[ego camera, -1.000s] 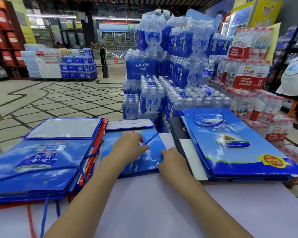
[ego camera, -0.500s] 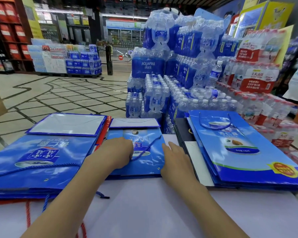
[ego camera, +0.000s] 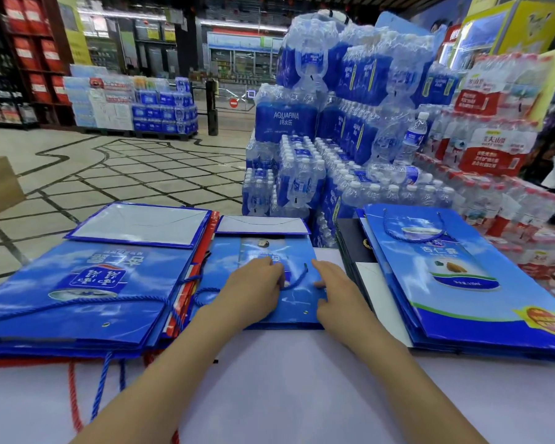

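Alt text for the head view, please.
Two bare hands work a flat blue gift bag on a white table: the left hand pinches its cord, the right hand presses flat on it. A left stack and a right stack of larger blue bags flank it; water packs stand behind.

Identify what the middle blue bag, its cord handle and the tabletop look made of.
The middle blue bag is likely laminated paper, glossy: it lies flat, sharply creased, with sheen on the print. The cord handle looks like twisted blue rope, probably synthetic; the twist shows faintly. The tabletop is smooth, matte and pale; material unclear.
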A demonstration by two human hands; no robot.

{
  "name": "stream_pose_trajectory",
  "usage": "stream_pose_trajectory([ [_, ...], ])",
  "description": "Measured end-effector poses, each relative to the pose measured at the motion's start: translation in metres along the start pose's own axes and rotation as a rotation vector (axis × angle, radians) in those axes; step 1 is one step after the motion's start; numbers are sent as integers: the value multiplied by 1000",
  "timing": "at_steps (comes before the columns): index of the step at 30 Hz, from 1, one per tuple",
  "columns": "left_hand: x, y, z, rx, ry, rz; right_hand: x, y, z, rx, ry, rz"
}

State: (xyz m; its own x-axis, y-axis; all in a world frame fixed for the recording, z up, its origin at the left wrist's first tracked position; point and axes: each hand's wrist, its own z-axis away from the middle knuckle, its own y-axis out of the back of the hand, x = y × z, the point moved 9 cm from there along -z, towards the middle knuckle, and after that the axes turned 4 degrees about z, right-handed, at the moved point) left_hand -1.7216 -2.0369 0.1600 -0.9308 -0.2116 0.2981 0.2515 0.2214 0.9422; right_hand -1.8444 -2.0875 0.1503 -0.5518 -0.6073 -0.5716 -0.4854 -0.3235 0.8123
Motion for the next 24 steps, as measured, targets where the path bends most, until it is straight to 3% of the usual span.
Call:
stream_pose_trajectory([
  [3,-8,1,8,-83,14,-19,8,-6,-8,-29,27,152],
  [7,-17,7,13,-75,60,-51,7,-12,-16,-45,80,374],
  [11,-22,9,13,1,89,-77,0,5,-6,38,83,208],
  [14,-29,9,12,54,165,-105,-13,5,7,-35,91,35],
  [17,-37,12,13,100,274,-107,-20,-5,12,-126,98,40],
  [24,-44,13,11,126,334,-175,-23,-6,12,-95,128,-57],
])
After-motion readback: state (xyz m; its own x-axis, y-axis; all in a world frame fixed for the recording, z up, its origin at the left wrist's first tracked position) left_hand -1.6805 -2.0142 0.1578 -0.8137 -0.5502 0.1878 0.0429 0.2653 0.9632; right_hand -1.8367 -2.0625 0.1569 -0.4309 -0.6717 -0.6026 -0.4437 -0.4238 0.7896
